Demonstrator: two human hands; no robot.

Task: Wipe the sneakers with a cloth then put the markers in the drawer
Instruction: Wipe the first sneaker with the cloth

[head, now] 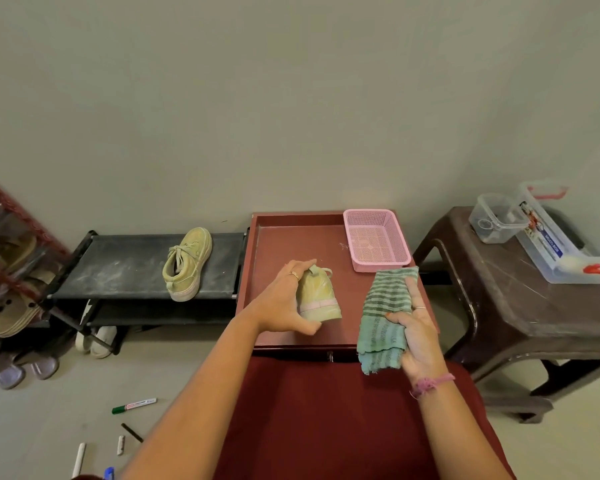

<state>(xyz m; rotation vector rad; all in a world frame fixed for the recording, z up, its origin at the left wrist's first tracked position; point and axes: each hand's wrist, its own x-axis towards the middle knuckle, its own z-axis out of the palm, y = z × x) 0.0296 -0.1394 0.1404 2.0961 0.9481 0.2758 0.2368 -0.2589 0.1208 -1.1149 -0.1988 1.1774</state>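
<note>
The cloth [383, 320] in my right hand [420, 337] is a coarse striped weave, frayed along its edge. My left hand [284, 299] holds a matt canvas sneaker [317, 299]. The far pink basket [376, 239] is perforated plastic on a smooth counter [291, 244].

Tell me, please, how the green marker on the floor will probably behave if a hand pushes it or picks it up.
The green marker looks like a smooth round tube lying flat on the bare floor, so a sideways push would probably roll it. It seems stiff and light, easy to pinch. Its surface may be a little slippery.
</note>
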